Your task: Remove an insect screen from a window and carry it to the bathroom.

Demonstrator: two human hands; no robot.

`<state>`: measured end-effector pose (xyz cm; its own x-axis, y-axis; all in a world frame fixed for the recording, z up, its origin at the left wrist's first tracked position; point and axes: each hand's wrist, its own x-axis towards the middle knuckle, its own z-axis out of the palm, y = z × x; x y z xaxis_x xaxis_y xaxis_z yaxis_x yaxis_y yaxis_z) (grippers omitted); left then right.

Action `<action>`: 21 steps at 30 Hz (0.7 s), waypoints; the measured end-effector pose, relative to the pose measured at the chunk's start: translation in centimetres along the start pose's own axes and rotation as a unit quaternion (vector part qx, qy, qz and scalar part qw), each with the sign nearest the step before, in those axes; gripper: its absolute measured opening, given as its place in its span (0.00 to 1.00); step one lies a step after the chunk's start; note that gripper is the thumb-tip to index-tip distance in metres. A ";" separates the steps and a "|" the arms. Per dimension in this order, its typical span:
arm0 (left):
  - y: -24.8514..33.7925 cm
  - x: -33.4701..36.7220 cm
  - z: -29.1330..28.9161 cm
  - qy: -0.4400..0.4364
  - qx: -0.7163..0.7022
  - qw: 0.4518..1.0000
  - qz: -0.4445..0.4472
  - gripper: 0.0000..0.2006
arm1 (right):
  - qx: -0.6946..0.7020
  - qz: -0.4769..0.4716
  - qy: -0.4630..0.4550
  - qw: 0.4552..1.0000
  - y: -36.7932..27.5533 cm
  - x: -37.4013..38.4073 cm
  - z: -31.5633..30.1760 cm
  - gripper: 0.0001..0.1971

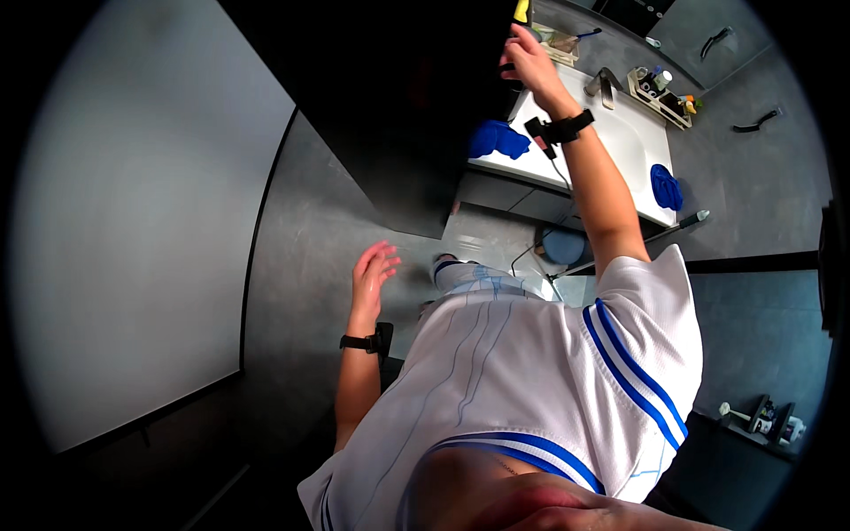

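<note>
Hanging over the grey floor point(301, 239), the left hand point(375, 265) is free, its fingers loosely spread and slightly bent. The right arm extends across the white bench point(536, 170), and the right hand point(531, 66) is at the bench's far left end, just beside the edge of a tall dark panel point(407, 168). Its fingers are bent and partly lost against the dark, so I cannot tell whether it grips anything. A yellow thing point(521, 11), cut off by the picture's upper edge, is just beyond those fingers; whether they touch it is unclear. To the right of that hand, a beige tray point(560, 44) carries small items. Farther right are a metal tap point(604, 84) over a white basin point(630, 155) and a 2nd tray point(660, 104) crowded with small containers. 2 blue cloths lie on the bench: 1 is a crumpled cloth point(498, 140) against the dark panel, the other a bunched cloth point(666, 188) near the right front corner. Black straps circle the 2 wrists, and a cable runs down from the right strap point(577, 126).
</note>
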<state>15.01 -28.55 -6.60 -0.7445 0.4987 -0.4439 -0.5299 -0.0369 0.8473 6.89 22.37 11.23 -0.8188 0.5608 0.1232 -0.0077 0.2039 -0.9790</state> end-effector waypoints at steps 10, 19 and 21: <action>9.4 6.8 -11.3 -0.010 0.032 0.999 0.031 0.20 | -0.152 -0.280 0.085 0.944 -2.6 0.3 4.9 0.23; 19.0 17.0 -34.0 0.036 0.002 0.999 -0.019 0.21 | -0.040 0.016 0.241 0.970 5.1 -0.3 3.2 0.20; 20.7 21.3 -39.5 0.047 -0.006 0.998 -0.036 0.21 | -0.049 0.042 0.277 0.959 6.1 -0.8 4.8 0.20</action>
<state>-27.85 -52.88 -9.98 -0.7391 0.4172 -0.5289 -0.5873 -0.0146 0.8092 4.79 19.32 4.40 -0.3832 0.9131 0.1395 0.1206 0.1992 -0.9725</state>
